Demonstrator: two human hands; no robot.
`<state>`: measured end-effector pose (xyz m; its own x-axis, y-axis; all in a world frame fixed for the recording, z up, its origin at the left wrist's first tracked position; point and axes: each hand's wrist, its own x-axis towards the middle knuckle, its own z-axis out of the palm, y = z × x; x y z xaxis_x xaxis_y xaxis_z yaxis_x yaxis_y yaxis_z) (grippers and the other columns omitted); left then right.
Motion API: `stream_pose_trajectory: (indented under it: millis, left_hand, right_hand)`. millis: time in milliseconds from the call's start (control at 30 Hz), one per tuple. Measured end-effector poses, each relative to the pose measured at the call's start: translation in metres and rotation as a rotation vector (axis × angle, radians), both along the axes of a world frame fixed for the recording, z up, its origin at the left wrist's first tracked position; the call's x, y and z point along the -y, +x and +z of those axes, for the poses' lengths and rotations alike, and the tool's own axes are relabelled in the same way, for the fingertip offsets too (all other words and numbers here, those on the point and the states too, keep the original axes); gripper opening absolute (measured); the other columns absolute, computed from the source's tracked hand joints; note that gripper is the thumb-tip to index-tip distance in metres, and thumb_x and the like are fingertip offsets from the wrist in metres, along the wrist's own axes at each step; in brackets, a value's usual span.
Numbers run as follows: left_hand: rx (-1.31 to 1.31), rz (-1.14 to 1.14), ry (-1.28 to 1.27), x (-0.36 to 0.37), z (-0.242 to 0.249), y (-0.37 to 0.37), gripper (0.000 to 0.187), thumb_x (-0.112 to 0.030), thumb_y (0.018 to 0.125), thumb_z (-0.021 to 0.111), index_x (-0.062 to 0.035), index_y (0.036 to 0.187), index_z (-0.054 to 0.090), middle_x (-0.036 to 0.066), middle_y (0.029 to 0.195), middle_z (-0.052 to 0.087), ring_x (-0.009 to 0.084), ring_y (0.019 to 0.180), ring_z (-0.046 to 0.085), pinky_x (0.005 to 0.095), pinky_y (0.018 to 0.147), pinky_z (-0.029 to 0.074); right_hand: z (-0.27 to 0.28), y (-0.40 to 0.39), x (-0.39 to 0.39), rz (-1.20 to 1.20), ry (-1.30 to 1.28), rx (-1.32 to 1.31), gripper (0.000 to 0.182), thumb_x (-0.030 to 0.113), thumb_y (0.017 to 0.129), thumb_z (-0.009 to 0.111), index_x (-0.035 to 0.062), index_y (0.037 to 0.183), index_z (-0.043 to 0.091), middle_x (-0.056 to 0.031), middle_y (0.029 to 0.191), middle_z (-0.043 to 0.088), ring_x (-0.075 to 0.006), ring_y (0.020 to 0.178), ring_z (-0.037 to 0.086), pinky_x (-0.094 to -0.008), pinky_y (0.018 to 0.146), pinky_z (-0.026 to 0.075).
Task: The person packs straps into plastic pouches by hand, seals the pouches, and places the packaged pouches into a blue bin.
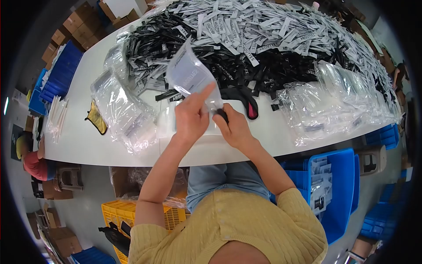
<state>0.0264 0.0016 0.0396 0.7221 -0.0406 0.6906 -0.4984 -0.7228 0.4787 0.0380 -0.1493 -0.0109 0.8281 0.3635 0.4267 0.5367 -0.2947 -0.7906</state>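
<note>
A clear printed plastic bag [188, 72] is raised over the table, tilted, with its lower end towards me. My left hand [192, 115] is closed on the bag's side, its index finger stretched along the plastic. At the bag's lower end, my right hand [236, 125] pinches a small black item [222, 115], mostly hidden by the fingers. Just beyond my right hand lies a black curved cloth piece with a pink patch [252, 109]. Under both hands is a stack of flat clear bags [166, 119].
White and black printed strips [246, 31] are heaped across the table's far side. Clear bag piles lie left [118, 105] and right [316, 105], with a gold-and-black piece [95, 118] farther left. Blue bins [338, 193] and a yellow crate [115, 215] stand below. Someone sits far left.
</note>
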Motion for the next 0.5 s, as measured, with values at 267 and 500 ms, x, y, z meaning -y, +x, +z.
stream_pose_trajectory:
  millis: [267,500]
  left_hand:
    - [-0.281,0.110,-0.023,-0.004,-0.016,-0.001,0.068,0.002,0.061,0.060,-0.0083,0.128,0.052,0.010,0.070,0.057,0.0281,0.060,0.055,0.0384,0.058,0.048]
    - [-0.077,-0.003,0.205,0.009,-0.022,-0.013,0.066,0.003,0.063,0.058,-0.0090,0.128,0.052,0.014,0.074,0.061,0.0320,0.061,0.059,0.0380,0.056,0.049]
  right_hand:
    - [0.018,-0.015,-0.015,0.159,0.236,-0.415,0.026,0.019,0.087,0.049,-0.0024,0.102,0.052,-0.0172,0.073,0.061,-0.0312,0.063,0.060,-0.0372,0.060,0.047]
    - [0.001,-0.003,-0.006,0.082,0.318,-0.353,0.015,0.009,0.084,0.056,-0.0058,0.089,0.058,-0.0143,0.077,0.063,-0.0237,0.067,0.064,-0.0315,0.054,0.048]
